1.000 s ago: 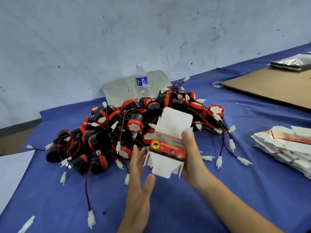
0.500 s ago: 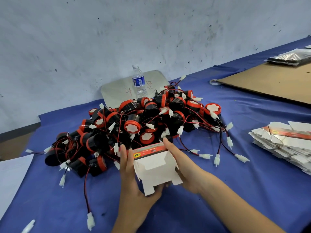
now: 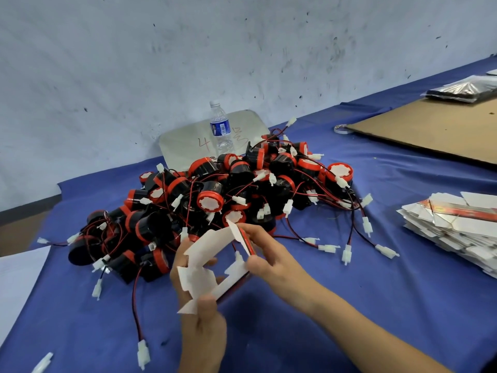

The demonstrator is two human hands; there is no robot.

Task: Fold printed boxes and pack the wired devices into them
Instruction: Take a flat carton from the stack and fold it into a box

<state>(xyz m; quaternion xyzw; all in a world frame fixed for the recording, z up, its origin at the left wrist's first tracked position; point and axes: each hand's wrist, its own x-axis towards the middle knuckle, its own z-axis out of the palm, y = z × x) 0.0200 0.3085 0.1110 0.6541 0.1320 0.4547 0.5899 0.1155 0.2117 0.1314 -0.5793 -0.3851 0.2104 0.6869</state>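
1. Both grips were closed on one printed box (image 3: pixel 208 244). The left grip (image 3: pixel 201 327) pinched its lower flaps, thumb in front and fingers behind. The right grip (image 3: pixel 274 262) pinched the red-printed side wall, seemingly so the two could pull the flat blank open into a tube.
2. The desk (image 3: pixel 363 305), under a blue cloth, carried everything else. The box hung above it, just in front of the pile, with its flaps not yet tucked.
3. A brown cardboard sheet (image 3: pixel 430 130) lay at the far right, well apart from the work.
4. The pile of wired devices (image 3: pixel 215 195), black and red with white connectors, sat just beyond the box, probably so that one could be taken with a short reach.
5. A stack of flat boxes (image 3: pixel 457 227) lay to the right, near the right arm, likely as the supply of blanks.
6. A water bottle (image 3: pixel 220 130) stood upright behind the pile, out of the way of the folding.
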